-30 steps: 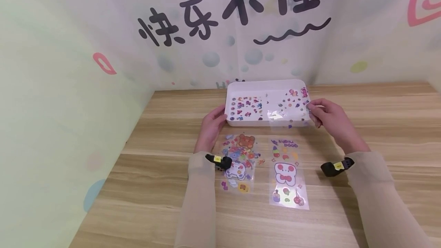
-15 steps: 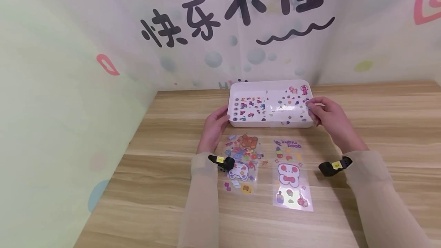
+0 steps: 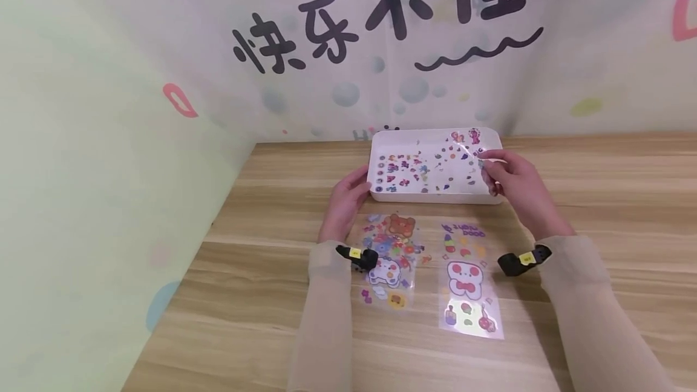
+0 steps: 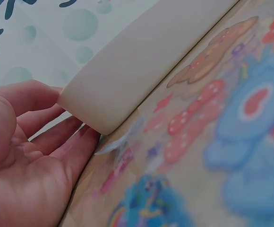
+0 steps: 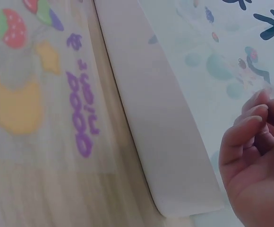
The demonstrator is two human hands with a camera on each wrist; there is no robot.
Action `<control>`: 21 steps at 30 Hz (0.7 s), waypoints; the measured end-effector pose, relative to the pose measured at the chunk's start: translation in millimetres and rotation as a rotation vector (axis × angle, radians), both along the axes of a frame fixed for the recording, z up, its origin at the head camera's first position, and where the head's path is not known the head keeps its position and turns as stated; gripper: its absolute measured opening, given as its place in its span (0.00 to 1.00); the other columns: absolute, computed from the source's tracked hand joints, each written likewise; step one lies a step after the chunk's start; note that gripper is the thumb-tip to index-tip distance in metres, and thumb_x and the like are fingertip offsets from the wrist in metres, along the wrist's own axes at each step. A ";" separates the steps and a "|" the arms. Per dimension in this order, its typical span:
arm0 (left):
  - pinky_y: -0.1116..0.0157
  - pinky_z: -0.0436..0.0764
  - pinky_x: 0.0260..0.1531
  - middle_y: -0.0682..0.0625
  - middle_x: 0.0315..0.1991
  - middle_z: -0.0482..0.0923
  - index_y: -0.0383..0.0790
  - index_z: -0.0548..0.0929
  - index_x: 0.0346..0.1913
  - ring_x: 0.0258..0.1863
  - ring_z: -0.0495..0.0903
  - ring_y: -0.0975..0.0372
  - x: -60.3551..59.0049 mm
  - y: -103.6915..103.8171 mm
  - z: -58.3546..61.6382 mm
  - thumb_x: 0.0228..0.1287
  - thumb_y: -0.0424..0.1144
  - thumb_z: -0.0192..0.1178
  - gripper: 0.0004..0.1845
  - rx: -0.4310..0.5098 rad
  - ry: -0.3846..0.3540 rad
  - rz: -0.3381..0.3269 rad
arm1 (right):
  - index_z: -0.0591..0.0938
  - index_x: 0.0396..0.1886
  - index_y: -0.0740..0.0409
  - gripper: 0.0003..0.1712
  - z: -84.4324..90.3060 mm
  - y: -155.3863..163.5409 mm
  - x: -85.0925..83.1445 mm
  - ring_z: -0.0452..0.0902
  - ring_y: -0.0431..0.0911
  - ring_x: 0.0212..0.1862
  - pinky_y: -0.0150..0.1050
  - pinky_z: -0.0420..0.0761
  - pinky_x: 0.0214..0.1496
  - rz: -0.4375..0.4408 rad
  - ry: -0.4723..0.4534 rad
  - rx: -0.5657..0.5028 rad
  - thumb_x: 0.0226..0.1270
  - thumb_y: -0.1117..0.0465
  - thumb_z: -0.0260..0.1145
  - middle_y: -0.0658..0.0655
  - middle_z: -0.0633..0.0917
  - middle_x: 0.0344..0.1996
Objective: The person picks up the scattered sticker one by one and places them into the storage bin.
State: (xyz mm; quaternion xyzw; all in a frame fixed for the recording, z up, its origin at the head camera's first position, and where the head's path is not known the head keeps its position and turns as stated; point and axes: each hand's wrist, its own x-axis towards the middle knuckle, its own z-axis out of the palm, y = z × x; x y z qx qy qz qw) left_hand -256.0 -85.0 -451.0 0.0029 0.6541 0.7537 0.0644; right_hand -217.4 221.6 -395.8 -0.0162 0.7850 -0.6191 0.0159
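Right hand [image 3: 514, 177] pinches clear sticker sheet [image 3: 456, 155] over white tray [image 3: 430, 198] — left hand [image 3: 344, 201] grips tray's end. Best keep tray braced — guide sheet slowly, uncreased.

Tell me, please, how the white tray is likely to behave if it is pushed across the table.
The white tray seems stiff, since its walls stand straight without sagging. Being low and broad, it would probably slide rather than tip. The clear film inside, printed with small stickers, looks thin and might shift as the tray moves.
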 end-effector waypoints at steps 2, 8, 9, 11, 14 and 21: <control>0.71 0.69 0.54 0.54 0.60 0.67 0.47 0.70 0.60 0.57 0.67 0.66 0.0 1.5 0.3 0.61 0.33 0.53 0.23 0.007 -0.007 0.002 | 0.68 0.56 0.55 0.24 0.6 -0.8 -0.9 0.66 0.45 0.28 0.36 0.73 0.28 -0.002 0.003 -0.021 0.66 0.47 0.50 0.54 0.71 0.28; 0.70 0.68 0.54 0.52 0.61 0.65 0.45 0.68 0.61 0.58 0.66 0.64 1.4 3.0 1.3 0.62 0.32 0.51 0.23 -0.001 -0.009 -0.010 | 0.68 0.57 0.55 0.24 -0.1 -6.7 -5.8 0.67 0.47 0.30 0.35 0.74 0.30 0.011 -0.012 -0.093 0.65 0.49 0.51 0.55 0.71 0.30; 0.71 0.68 0.54 0.52 0.61 0.65 0.46 0.68 0.61 0.58 0.66 0.64 1.6 2.7 1.4 0.63 0.32 0.51 0.23 -0.007 -0.010 -0.010 | 0.68 0.57 0.54 0.24 -0.3 -8.6 -7.0 0.67 0.47 0.31 0.35 0.74 0.31 0.016 -0.016 -0.099 0.66 0.49 0.51 0.56 0.71 0.31; 0.71 0.68 0.54 0.52 0.61 0.65 0.46 0.68 0.61 0.58 0.66 0.64 1.8 1.6 1.6 0.63 0.33 0.51 0.23 -0.009 -0.010 -0.007 | 0.67 0.58 0.53 0.24 -0.5 -13.1 -9.5 0.67 0.48 0.34 0.34 0.75 0.34 0.025 -0.028 -0.109 0.66 0.48 0.51 0.57 0.71 0.33; 0.70 0.68 0.54 0.52 0.61 0.65 0.45 0.68 0.61 0.59 0.65 0.64 1.5 0.0 2.4 0.63 0.32 0.51 0.23 0.001 -0.007 -0.004 | 0.67 0.59 0.52 0.24 -0.6 -19.4 -12.9 0.67 0.48 0.36 0.32 0.76 0.35 0.028 -0.031 -0.112 0.66 0.48 0.50 0.57 0.71 0.35; 0.70 0.69 0.54 0.50 0.61 0.65 0.44 0.68 0.61 0.58 0.66 0.63 1.0 1.2 3.3 0.62 0.31 0.51 0.23 0.023 -0.007 -0.012 | 0.67 0.59 0.50 0.22 -1.3 -28.8 -18.9 0.67 0.48 0.37 0.31 0.76 0.37 0.018 -0.045 -0.132 0.68 0.50 0.49 0.59 0.71 0.38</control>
